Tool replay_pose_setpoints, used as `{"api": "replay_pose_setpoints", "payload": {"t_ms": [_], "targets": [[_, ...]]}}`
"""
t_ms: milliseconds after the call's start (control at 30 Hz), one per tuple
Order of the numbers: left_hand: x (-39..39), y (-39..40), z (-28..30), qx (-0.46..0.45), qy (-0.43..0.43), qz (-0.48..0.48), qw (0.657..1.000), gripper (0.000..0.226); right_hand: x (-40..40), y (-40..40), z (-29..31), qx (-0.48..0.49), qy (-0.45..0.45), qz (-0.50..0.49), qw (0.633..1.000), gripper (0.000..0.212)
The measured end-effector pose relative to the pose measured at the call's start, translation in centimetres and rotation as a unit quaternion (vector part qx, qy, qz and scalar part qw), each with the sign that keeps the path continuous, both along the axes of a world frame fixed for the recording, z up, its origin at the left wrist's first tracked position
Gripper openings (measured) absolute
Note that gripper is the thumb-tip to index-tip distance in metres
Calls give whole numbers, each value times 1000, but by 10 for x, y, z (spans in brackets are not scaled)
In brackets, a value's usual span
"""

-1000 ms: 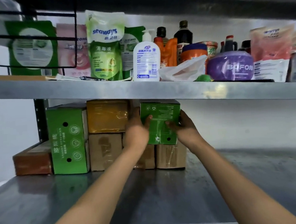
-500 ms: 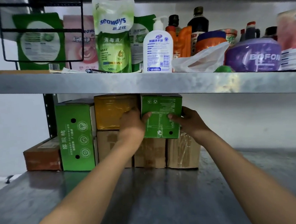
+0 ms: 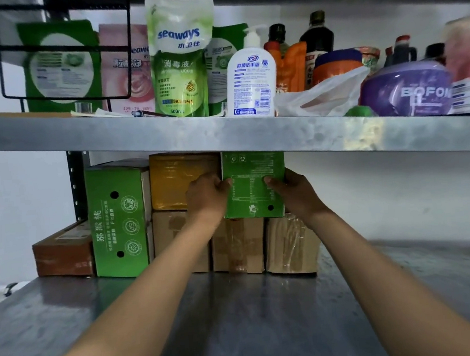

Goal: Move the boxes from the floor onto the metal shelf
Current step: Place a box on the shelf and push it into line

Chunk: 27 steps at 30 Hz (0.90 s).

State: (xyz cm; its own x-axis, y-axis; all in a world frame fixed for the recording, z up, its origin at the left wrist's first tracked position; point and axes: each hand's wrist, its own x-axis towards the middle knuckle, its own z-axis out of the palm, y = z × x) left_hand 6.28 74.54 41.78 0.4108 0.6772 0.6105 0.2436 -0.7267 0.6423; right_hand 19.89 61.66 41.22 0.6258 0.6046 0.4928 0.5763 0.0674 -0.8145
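I had pushed the green box (image 3: 253,186) level; a second before it sat tilted. My left hand (image 3: 205,193) and right hand (image 3: 296,190) gripped its sides, atop brown boxes (image 3: 239,245) on the metal shelf (image 3: 242,320), beside a yellow box (image 3: 176,177).

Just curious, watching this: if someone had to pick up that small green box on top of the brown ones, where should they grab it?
Probably by its two side walls, coming from the front, as the left hand and right hand hold the small green box now. The upper shelf sits close over its top, and a yellow box crowds its left side.
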Motion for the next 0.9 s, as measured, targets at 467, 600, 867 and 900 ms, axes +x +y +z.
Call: {"api": "replay_pose_setpoints", "payload": {"t_ms": [467,600,867,900], "targets": [[41,45,13,99,126,43,986,26,36,54,9,-21,0,-50,999,29],[50,46,11,134,140,81,978,19,43,57,5,-40,-47,-70,996,36],[36,22,-13,153,136,19,979,31,14,37,-18,-102,-53,-143,983,31],[33,14,-19,167,157,6,973,28,7,28,-26,-105,-76,-150,980,28]]}}
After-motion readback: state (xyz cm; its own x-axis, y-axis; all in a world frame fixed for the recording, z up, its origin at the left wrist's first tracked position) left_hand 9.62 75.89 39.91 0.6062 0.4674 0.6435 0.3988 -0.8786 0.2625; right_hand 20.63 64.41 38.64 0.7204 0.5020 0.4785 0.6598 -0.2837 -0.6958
